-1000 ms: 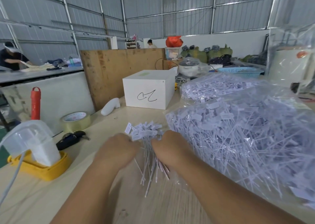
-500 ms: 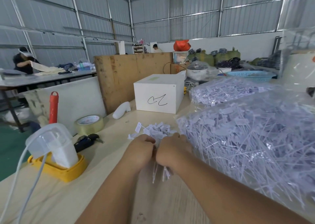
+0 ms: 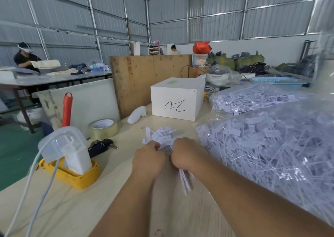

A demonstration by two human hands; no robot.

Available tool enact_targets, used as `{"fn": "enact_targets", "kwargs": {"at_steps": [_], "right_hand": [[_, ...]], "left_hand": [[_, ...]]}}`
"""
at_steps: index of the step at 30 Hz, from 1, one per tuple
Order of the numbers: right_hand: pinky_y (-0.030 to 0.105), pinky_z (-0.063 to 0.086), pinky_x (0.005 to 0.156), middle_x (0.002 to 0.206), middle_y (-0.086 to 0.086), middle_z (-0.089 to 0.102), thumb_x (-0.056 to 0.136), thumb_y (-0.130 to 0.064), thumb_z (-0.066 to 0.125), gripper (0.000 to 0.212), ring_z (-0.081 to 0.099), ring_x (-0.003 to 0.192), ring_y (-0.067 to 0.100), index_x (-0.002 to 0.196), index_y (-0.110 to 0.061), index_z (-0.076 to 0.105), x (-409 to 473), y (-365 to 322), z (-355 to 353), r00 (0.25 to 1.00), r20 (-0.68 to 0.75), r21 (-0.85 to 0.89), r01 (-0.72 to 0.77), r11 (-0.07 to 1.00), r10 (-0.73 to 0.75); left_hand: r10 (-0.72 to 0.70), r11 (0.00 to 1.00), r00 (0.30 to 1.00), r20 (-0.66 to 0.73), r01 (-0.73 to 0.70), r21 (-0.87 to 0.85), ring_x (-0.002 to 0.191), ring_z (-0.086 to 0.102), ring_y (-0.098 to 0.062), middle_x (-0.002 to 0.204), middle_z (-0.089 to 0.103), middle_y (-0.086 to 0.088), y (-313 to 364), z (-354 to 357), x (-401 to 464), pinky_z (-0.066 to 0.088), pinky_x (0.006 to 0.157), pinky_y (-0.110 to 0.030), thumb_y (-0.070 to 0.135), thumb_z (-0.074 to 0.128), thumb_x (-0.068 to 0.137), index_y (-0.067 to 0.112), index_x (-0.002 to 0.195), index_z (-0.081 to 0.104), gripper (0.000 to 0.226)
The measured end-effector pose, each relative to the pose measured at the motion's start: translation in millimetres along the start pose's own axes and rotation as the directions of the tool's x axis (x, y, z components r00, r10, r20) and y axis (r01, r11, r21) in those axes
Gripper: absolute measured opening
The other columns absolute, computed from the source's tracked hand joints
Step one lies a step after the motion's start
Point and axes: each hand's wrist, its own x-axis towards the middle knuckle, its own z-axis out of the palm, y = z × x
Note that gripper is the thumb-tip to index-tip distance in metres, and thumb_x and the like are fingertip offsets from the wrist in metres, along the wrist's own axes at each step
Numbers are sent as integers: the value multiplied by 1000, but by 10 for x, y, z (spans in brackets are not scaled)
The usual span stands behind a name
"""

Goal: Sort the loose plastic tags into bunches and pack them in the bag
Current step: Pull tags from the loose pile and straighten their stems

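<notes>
— What is the biggest thing by the hands?
— The wooden table [image 3: 72, 206] beneath them; then, just right of the right hand, a large clear bag [image 3: 274, 155] stuffed with white plastic tags; a second bag of tags [image 3: 253, 96] lies beyond it, farther from the hands.
— And ahead of the hands?
— A white box [image 3: 176, 99] with a black scribble, well beyond the knuckles; a white bottle [image 3: 136, 114] lying on its side left of it; a roll of tape [image 3: 104, 129] farther left; a yellow tray [image 3: 72, 176] holding a clear container, well left of the left hand.
— The hands themselves?
— Side by side, close together; the left hand [image 3: 148, 160] and right hand [image 3: 185, 154] both curl round one bunch of tags [image 3: 162, 137]; the flat heads fan out beyond the fingers, the thin tails [image 3: 185, 181] hang out below the right hand.
</notes>
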Motion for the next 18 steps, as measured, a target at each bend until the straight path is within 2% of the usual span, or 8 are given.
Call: {"fn": "enact_targets", "kwargs": {"at_steps": [3, 6, 9, 12, 15, 17, 18], "right_hand": [[27, 41, 72, 112, 11, 63, 89, -14, 52, 21, 62, 103, 28, 106, -8, 61, -3, -34, -51, 999, 27, -7, 22, 1000, -21], [27, 43, 71, 112, 10, 62, 87, -14, 56, 20, 62, 103, 27, 106, -10, 61, -10, -41, -86, 999, 37, -24, 6, 1000, -6], [28, 43, 70, 109, 8, 63, 86, -15, 55, 2, 63, 101, 26, 88, -15, 54, -36, -32, -55, 1000, 12, -59, -17, 998, 18], [27, 43, 70, 107, 7, 65, 87, -18, 53, 16, 63, 101, 26, 99, -13, 62, -49, -4, 26, 999, -20, -56, -44, 997, 42], [27, 44, 69, 104, 7, 65, 90, -24, 51, 20, 63, 97, 27, 101, -11, 62, -101, 71, 31, 995, -41, 74, -90, 993, 93], [27, 42, 69, 99, 8, 62, 94, -24, 48, 21, 60, 91, 28, 97, -7, 60, -164, 157, -5, 992, -27, 193, -112, 975, 120], [26, 40, 67, 92, 8, 58, 95, -20, 46, 19, 56, 88, 28, 89, -6, 57, -211, 206, -35, 995, -18, 236, -91, 967, 98]], "left_hand": [[-9, 997, 1000, 3, 9, -80, 119, 54, -23, 126, 62, 0, 16, -25, -9, 41, 100, -31, 31, 46, 70, 19, 121, 62, 55], [20, 992, 1000, -24, -22, -122, 109, 57, -19, 114, 66, 2, -11, -12, 17, 42, 92, -29, 12, 52, 83, 24, 98, 64, 22], [36, 989, 998, -59, -44, -141, 97, 59, -15, 99, 68, 7, -53, 9, 71, 42, 76, -23, 4, 52, 83, 18, 90, 69, 23], [8, 984, 992, -124, -29, -174, 85, 59, -10, 86, 69, 8, -66, 0, 92, 39, 64, -16, 4, 54, 82, 17, 83, 70, 21], [-31, 970, 981, -189, -17, -244, 84, 59, -14, 85, 67, 7, -88, -29, 123, 39, 62, -20, 5, 53, 83, 21, 79, 64, 20], [-46, 963, 976, -211, -13, -268, 83, 57, -14, 85, 62, 11, -94, -40, 135, 38, 61, -24, 10, 54, 85, 22, 87, 62, 14], [-49, 961, 976, -213, -13, -277, 80, 56, -12, 84, 61, 11, -89, -38, 132, 38, 60, -26, 13, 54, 86, 20, 92, 61, 12]]}}
